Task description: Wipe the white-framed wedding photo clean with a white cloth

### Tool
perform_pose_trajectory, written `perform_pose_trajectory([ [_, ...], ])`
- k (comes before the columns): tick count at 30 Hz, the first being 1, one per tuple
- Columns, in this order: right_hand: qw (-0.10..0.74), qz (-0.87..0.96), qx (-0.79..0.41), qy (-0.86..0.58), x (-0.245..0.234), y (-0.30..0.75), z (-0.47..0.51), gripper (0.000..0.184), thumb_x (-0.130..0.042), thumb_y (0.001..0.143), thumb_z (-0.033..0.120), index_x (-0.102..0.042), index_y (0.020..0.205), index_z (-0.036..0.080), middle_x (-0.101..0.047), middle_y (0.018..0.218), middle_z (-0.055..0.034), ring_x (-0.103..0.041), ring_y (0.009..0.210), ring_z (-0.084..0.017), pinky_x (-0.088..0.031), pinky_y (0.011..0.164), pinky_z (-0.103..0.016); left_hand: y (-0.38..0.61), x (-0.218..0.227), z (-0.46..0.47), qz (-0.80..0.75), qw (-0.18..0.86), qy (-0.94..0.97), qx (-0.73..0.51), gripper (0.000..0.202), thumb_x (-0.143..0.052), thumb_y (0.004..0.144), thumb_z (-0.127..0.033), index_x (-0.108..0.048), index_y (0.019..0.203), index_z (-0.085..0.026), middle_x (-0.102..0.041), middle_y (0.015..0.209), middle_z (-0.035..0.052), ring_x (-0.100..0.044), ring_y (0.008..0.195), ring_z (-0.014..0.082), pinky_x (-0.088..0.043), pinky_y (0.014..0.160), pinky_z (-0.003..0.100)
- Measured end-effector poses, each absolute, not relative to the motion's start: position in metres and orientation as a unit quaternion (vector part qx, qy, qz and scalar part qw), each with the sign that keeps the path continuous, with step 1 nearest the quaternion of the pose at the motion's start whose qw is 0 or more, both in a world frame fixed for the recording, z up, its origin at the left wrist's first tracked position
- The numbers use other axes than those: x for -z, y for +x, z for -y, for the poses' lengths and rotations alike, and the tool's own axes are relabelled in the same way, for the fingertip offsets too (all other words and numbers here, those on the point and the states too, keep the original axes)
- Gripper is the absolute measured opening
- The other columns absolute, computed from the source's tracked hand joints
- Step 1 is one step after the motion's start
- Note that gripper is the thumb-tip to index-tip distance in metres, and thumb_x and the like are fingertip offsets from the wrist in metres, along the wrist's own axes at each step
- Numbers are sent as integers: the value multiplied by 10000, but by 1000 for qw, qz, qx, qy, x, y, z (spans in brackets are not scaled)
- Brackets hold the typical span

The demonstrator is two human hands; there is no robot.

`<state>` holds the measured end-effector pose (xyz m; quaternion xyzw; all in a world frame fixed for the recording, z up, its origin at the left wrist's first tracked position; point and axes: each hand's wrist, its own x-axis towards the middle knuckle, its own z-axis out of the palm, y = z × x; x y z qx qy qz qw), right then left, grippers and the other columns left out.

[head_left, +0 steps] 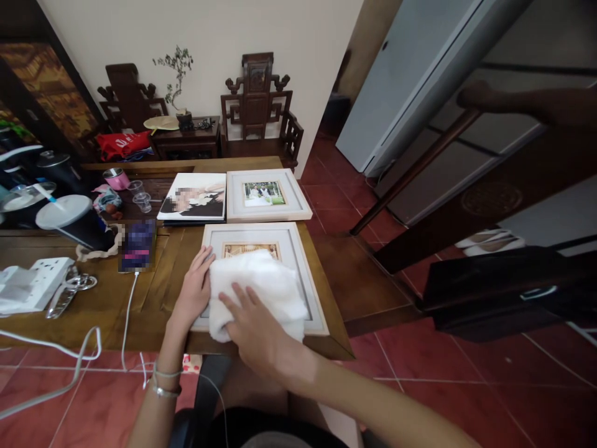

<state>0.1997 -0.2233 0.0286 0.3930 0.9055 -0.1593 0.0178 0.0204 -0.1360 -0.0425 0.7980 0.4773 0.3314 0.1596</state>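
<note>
Counter (158, 292), right end: folded white cloth (273, 277) over much of a framed picture (291, 246). Right hand (254, 326) on cloth, fingers spread. Left hand (196, 286) at frame's left edge, beside cloth. Just beyond: second framed picture (265, 194); photo album (193, 198) left of it. Further left: phone (137, 246) with white cable (130, 305), lidded cup (79, 221), power strip (40, 283). Behind: dark carved chairs (257, 102), potted plant (185, 119) between.
</note>
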Motion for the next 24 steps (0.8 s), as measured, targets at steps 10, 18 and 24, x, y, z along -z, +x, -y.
perform_pose_trajectory([
  [10, -2, -858, 144, 493, -20, 312, 243, 389, -460, 617, -30, -734, 820, 158, -479, 1438, -87, -265, 1415, -289, -226, 1165, -507, 18, 50, 135, -433, 153, 828, -322, 524, -360, 872, -53, -494, 1364, -173, -441, 1466, 135, -231, 1446, 249, -265, 1155, 541],
  [18, -63, -830, 64, 550, -38, 317, 167, 461, -384, 664, -77, -735, 857, 153, -440, 1468, -91, -230, 1428, -302, -269, 1118, -597, 20, 48, 133, -456, 157, 822, -303, 532, -362, 846, -40, -533, 1335, -163, -471, 1445, 128, -254, 1438, 249, -280, 1150, 536],
  [24, -125, -865, -18, 487, -48, 257, 113, 376, -495, 825, 42, -716, 1061, 234, -320, 1541, -29, -128, 1449, -329, -136, 1111, -687, 18, 47, 132, -449, 159, 822, -313, 505, -369, 871, -77, -526, 1342, -164, -492, 1428, 130, -279, 1429, 243, -271, 1153, 530],
])
